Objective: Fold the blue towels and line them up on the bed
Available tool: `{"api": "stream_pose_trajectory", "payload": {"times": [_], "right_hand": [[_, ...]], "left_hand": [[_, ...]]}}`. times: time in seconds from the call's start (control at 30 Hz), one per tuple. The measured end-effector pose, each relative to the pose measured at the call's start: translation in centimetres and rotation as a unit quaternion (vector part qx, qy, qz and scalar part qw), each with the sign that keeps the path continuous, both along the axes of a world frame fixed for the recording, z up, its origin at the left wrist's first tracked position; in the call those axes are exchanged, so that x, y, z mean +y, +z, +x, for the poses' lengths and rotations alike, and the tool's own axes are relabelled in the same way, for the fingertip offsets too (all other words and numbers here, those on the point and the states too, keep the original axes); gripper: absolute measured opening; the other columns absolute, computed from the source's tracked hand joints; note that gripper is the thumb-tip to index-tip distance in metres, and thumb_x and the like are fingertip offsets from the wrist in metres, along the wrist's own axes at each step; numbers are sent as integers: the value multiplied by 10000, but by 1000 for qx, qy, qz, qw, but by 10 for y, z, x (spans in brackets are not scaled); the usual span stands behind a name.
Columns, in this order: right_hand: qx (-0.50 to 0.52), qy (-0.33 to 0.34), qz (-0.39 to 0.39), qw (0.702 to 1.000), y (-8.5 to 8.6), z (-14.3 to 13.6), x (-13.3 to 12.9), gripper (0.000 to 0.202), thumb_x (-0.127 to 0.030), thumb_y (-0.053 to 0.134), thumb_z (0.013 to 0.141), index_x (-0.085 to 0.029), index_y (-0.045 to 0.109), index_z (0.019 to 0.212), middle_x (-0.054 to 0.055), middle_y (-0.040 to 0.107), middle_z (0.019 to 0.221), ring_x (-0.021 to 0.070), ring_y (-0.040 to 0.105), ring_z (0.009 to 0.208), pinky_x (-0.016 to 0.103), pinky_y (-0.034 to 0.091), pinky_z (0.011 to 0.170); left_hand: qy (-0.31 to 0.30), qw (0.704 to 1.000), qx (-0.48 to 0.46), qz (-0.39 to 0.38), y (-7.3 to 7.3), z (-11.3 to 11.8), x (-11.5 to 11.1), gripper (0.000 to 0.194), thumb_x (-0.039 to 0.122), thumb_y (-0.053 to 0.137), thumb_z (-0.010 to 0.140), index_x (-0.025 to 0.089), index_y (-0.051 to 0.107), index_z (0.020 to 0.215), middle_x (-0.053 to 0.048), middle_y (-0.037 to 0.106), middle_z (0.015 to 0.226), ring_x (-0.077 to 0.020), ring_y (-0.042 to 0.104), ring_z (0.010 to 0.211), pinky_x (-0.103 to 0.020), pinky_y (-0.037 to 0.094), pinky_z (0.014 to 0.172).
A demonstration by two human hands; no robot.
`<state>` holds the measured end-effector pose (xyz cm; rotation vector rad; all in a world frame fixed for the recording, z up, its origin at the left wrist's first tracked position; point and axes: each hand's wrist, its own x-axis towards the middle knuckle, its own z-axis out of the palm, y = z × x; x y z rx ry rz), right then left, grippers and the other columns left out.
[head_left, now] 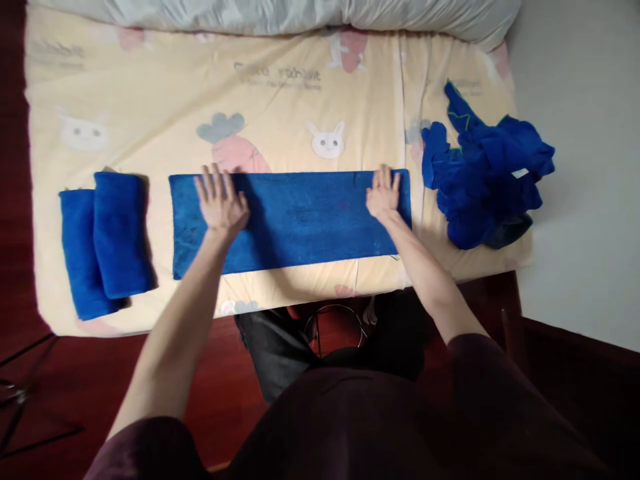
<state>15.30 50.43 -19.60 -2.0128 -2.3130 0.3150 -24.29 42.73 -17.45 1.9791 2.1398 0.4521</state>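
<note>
A blue towel (305,217) lies flat as a long strip across the bed, its long edges running left to right. My left hand (223,203) rests palm down on its left part, fingers spread and touching the upper edge. Near the right end, my right hand (384,195) is also flat on the cloth, with its fingers stretched toward the upper edge. Neither hand grips anything. To the left, a folded blue towel (123,233) partly overlaps another folded blue towel (80,253). A crumpled heap of blue towels (485,173) sits to the right.
Beneath everything is a bed with a pale yellow sheet (150,87) printed with rabbits and carrots. Grey-white bedding (250,15) runs along the far side. A white wall (580,167) stands at the right. Thin dark metal legs (20,397) show at the lower left.
</note>
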Motion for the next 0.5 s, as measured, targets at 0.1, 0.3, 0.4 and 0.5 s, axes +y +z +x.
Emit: {"api": "stream_pose_trajectory", "payload": {"times": [0.1,0.3,0.4,0.5], "right_hand": [[99,100,2,990,6,-97,-46,729,-360,424,1036,-39,196,1650,162,184,1717,345,37,1616,649,2,1294],[170,158,-49,972,-11,-180,-123,639,-222,322,1042,-164,205,1668,47,281,1702,214,174,1606,491,89,1342],[177,155,-51,971,-13,-168,-122,628,-227,291,1051,-158,196,1668,49,281,1701,201,173,1606,490,84,1340],[158,162,-60,972,-7,-150,-119,634,-284,319,1060,-141,200,1665,56,203,1723,212,123,1615,490,56,1339]], "left_hand": [[-40,998,-52,-21,-6,67,-18,706,351,379,1009,46,256,1633,-150,124,1736,-302,-25,1617,-581,-18,1302],[-40,993,-102,-43,-42,118,-60,684,352,354,1006,157,269,1656,-89,165,1733,-298,28,1618,-586,17,1306],[-43,993,-107,-35,-45,111,-62,679,377,356,1012,175,275,1655,-81,159,1734,-298,50,1618,-581,19,1304],[-45,993,-106,-41,-41,96,-66,675,415,361,1015,186,302,1647,-73,158,1736,-296,53,1618,-568,19,1304]]}}
